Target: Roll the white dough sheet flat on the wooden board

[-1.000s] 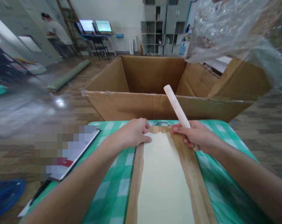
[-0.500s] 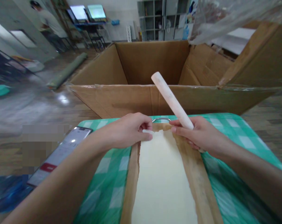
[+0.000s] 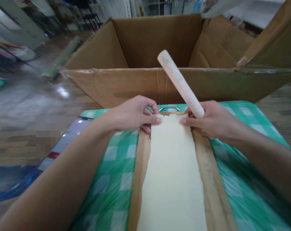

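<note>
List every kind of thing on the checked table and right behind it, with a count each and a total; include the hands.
rolling pin: 1
dough sheet: 1
wooden board: 1
phone: 1
checked tablecloth: 1
cardboard box: 1
hands: 2, the left hand and the right hand
Total: 8

dough sheet (image 3: 171, 173): pale cream, plain, no pattern. board (image 3: 208, 170) under it: light brown wood, darker smudges along right strip. board handle (image 3: 169, 108): silver metal. rolling pin (image 3: 180, 83): off-white, faint pinkish tint, plain. tablecloth (image 3: 114, 179): green-and-white check, mint and deeper green squares. cardboard box (image 3: 126, 86): tan brown, plain, clear shiny tape along front edge. phone (image 3: 63, 144): grey-white screen, small red patch. floor (image 3: 27, 106): grey-brown, glossy white glare spot. blue object (image 3: 8, 183) at lower left, blurred.
</note>
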Demonstrator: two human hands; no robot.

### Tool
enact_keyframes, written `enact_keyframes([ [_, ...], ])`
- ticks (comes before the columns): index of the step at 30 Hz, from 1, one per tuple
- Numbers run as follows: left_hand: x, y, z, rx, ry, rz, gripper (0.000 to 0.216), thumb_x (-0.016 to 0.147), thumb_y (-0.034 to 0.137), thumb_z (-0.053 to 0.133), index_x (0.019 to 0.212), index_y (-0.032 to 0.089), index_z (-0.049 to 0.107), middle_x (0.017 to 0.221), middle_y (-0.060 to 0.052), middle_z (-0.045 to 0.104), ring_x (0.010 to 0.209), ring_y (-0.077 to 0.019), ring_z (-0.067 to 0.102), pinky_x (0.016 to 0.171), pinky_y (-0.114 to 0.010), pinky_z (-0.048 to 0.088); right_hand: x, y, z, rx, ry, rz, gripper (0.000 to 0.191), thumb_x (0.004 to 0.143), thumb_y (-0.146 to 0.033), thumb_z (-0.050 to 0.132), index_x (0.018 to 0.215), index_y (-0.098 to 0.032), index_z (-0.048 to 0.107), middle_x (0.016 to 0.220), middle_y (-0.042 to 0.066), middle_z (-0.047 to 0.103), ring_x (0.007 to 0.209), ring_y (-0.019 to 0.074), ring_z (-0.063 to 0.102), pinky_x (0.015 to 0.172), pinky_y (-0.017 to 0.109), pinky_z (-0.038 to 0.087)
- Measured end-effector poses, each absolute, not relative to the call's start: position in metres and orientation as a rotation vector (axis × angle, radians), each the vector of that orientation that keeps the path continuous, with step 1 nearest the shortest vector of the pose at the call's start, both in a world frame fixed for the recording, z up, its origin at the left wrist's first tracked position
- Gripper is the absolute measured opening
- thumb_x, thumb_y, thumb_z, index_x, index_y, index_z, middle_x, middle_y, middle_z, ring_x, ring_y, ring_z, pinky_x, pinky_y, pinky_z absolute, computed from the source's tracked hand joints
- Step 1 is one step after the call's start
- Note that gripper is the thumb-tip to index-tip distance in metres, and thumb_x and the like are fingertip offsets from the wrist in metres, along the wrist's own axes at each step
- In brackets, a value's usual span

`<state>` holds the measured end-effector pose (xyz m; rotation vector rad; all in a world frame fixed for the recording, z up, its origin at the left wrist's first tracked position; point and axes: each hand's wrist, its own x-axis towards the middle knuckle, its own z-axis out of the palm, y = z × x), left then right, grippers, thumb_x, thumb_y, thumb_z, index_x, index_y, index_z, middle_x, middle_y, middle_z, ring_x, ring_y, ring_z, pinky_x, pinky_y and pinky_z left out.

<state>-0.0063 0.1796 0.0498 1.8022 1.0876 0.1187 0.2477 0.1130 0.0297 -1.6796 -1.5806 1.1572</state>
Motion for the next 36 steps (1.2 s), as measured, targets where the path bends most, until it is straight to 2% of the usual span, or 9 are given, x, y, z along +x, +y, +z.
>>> enact_keyframes([
  [11, -0.006, 0.184, 0.044, 1.856, 1.180, 0.143, 0.026, 0.087, 0.046, 0.079, 0.092, 0.022, 0.070, 0.072, -0.003, 0.073, 0.065, -0.0200, 0.075, 0.057, -0.028, 0.055, 0.245, 0.114, 0.024, -1.671, -1.457, 1.047, 0.022, 0.081, -0.036, 0.083, 0.089, -0.017, 0.076, 0.060, -0.003, 0.055, 0.047, 0.0095, 0.043, 0.042, 0.024, 0.029],
  [14, -0.005, 0.185, 0.044, 1.891, 1.204, 0.180, 0.026, 0.088, 0.045, 0.076, 0.093, 0.021, 0.070, 0.074, -0.004, 0.073, 0.066, -0.0193, 0.073, 0.059, -0.029, 0.054, 0.245, 0.114, 0.022, -1.662, -1.455, 1.017, 0.022, 0.083, -0.038, 0.082, 0.092, -0.018, 0.076, 0.061, -0.003, 0.055, 0.048, 0.0101, 0.044, 0.042, 0.025, 0.029],
  [19, 0.001, 0.182, 0.048, 2.203, 1.448, 0.515, 0.023, 0.091, 0.043, 0.071, 0.091, 0.020, 0.071, 0.079, -0.003, 0.073, 0.075, -0.0185, 0.070, 0.071, -0.031, 0.054, 0.243, 0.113, 0.016, -1.639, -1.411, 0.965, 0.027, 0.086, -0.046, 0.080, 0.087, -0.021, 0.069, 0.060, -0.003, 0.050, 0.046, 0.0109, 0.042, 0.042, 0.026, 0.027],
  [22, 0.005, 0.175, 0.058, 2.359, 1.485, 0.622, 0.027, 0.098, 0.040, 0.061, 0.092, 0.016, 0.072, 0.083, 0.000, 0.072, 0.082, -0.0158, 0.069, 0.079, -0.030, 0.052, 0.244, 0.113, 0.012, -1.625, -1.373, 0.969, 0.035, 0.087, -0.054, 0.078, 0.084, -0.023, 0.062, 0.057, -0.004, 0.044, 0.044, 0.0113, 0.039, 0.040, 0.026, 0.025],
  [24, 0.007, 0.168, 0.069, 2.419, 1.480, 0.740, 0.028, 0.101, 0.035, 0.055, 0.095, 0.013, 0.073, 0.084, 0.002, 0.069, 0.083, -0.0128, 0.067, 0.079, -0.028, 0.049, 0.245, 0.114, 0.008, -1.613, -1.373, 0.942, 0.041, 0.088, -0.061, 0.075, 0.084, -0.024, 0.058, 0.057, -0.005, 0.043, 0.044, 0.0119, 0.039, 0.041, 0.027, 0.026],
  [28, 0.005, 0.148, 0.098, 2.404, 1.593, 1.266, 0.013, 0.098, 0.021, 0.060, 0.095, 0.016, 0.071, 0.086, 0.004, 0.066, 0.079, -0.0102, 0.062, 0.073, -0.027, 0.048, 0.247, 0.109, 0.010, -1.613, -1.480, 0.775, 0.047, 0.096, -0.071, 0.058, 0.088, -0.025, 0.057, 0.063, -0.002, 0.049, 0.052, 0.0146, 0.044, 0.048, 0.028, 0.030],
  [30, 0.000, 0.130, 0.114, 2.432, 1.596, 1.404, 0.009, 0.100, 0.022, 0.060, 0.097, 0.020, 0.068, 0.092, 0.003, 0.068, 0.087, -0.0130, 0.064, 0.080, -0.029, 0.052, 0.246, 0.098, 0.017, -1.626, -1.666, 0.616, 0.045, 0.101, -0.066, 0.054, 0.086, -0.024, 0.057, 0.067, 0.000, 0.054, 0.059, 0.0163, 0.049, 0.054, 0.029, 0.031],
  [32, -0.008, 0.105, 0.124, 2.544, 1.484, 1.388, 0.011, 0.102, 0.024, 0.057, 0.105, 0.021, 0.067, 0.105, 0.001, 0.069, 0.100, -0.0162, 0.066, 0.091, -0.032, 0.053, 0.244, 0.076, 0.027, -1.614, -1.943, 0.464, 0.039, 0.103, -0.057, 0.055, 0.085, -0.022, 0.058, 0.072, 0.001, 0.060, 0.065, 0.0175, 0.052, 0.058, 0.030, 0.030],
  [36, -0.022, 0.041, 0.109, 2.663, 1.319, 1.052, 0.023, 0.106, 0.028, 0.050, 0.119, 0.016, 0.064, 0.116, -0.007, 0.070, 0.111, -0.0233, 0.068, 0.101, -0.038, 0.053, 0.240, 0.009, 0.036, -1.615, -2.420, 0.254, 0.027, 0.104, -0.043, 0.056, 0.093, -0.020, 0.061, 0.089, 0.007, 0.069, 0.073, 0.0202, 0.060, 0.061, 0.030, 0.028],
])
